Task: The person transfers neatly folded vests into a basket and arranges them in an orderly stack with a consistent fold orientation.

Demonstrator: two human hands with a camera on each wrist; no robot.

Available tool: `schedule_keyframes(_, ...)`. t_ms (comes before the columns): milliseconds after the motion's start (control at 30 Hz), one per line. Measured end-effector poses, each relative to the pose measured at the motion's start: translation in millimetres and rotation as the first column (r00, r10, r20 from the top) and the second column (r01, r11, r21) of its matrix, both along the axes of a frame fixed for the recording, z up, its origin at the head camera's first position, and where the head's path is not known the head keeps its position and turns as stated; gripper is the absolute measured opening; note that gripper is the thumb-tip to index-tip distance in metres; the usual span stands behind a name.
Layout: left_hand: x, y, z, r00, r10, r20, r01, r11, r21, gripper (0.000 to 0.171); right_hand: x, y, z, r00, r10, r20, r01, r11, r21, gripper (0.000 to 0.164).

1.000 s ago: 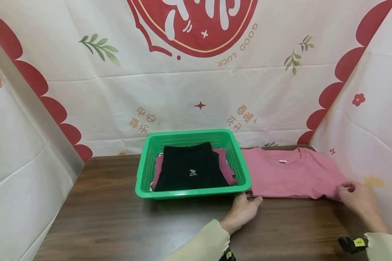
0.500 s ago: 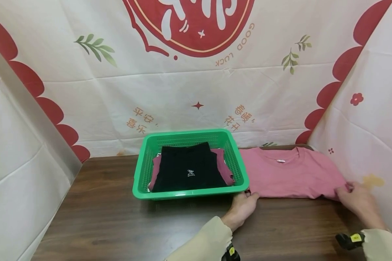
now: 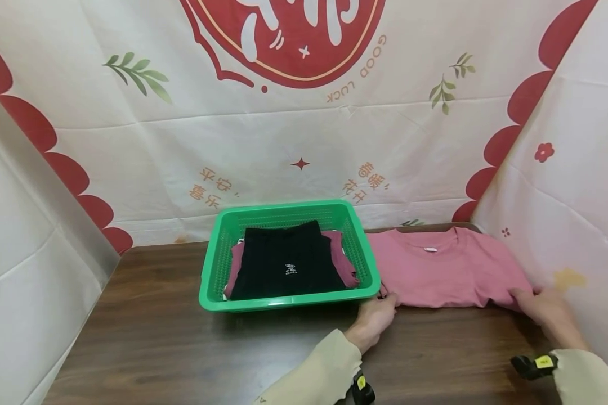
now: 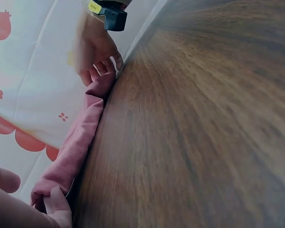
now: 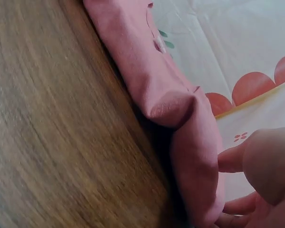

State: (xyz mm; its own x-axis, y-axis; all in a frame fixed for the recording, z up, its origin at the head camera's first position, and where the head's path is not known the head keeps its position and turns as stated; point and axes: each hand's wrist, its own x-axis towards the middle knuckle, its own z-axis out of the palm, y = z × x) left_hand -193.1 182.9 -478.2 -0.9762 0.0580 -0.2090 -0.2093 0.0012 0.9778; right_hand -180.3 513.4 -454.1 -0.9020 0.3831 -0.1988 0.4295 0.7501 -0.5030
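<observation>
A pink T-shirt with a white neck label lies folded in a wide strip on the table, right of the green basket. At its near left corner, beside the basket's front corner, my left hand pinches the hem; in the left wrist view the thumb lies over the cloth edge. My right hand grips the sleeve end on the far right. The right wrist view shows its thumb and fingers round the bunched pink cloth, with a fold standing up nearby.
Inside the basket lies a folded black garment with a small white print, over pink cloth. A printed white curtain closes the back and sides of the brown wooden table.
The whole head view has shifted slightly left. My right fingers have closed on the sleeve end, and the left thumb has come in against the hem. The shirt and basket stay put.
</observation>
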Motion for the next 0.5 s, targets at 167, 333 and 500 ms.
schedule_keyframes(167, -2.2, -3, -1.4, 1.0, 0.007, 0.006, -0.007, 1.0, -0.024, 0.011, -2.7, -8, -1.4, 1.0, -0.027, -0.01, 0.026, 0.999, -0.041, 0.071)
schedule_keyframes(333, -3.2, -4, -2.9, 0.999, 0.028, 0.042, -0.027, 0.999, -0.024, 0.016, -4.4, -12, -5.1, 0.999, -0.022, -0.032, 0.02, 0.999, -0.048, 0.045)
schedule_keyframes(500, -4.1, -5, -4.1, 0.998, 0.039, 0.049, -0.037, 0.998, -0.041, 0.01, -5.2, -16, -6.5, 0.999, -0.015, -0.028, 0.013, 0.998, -0.057, 0.044)
